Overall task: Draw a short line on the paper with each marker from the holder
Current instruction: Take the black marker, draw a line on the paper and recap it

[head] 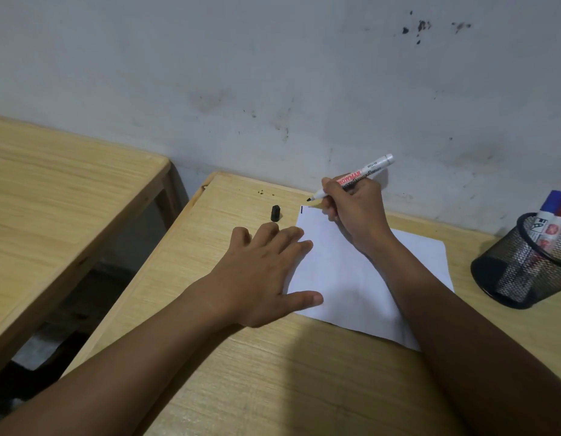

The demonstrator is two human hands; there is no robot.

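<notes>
**Desk with paper, one marker uncapped and in hand**

Forearms enter from the near edge, one at each lower corner, and reach across the desk [247,366] toward the wall.

Far left: a second wooden table [62,190], parted from the desk by a dark gap running down to the floor.

Left hand [260,272]: flat and spread, holding nothing, its palm on bare wood and its fingers and thumb overlapping the left edge of the paper [361,278].

Black cap [275,213]: upright on the wood just beyond the left fingertips, near the paper's far left corner but not touching it.

Short black line [301,209]: on that far left corner, along the edge.

Right hand [354,212]: closed on a white marker [351,179] in a writing grip, black tip just past the paper's far edge, barrel slanting up to the right.

Paper, right half: blank and uncovered out to its right edge.

Mesh holder [521,278]: at the desk's right, well apart from the paper, with a blue-capped marker [553,202] and a red-capped one, cut by the frame edge.
</notes>
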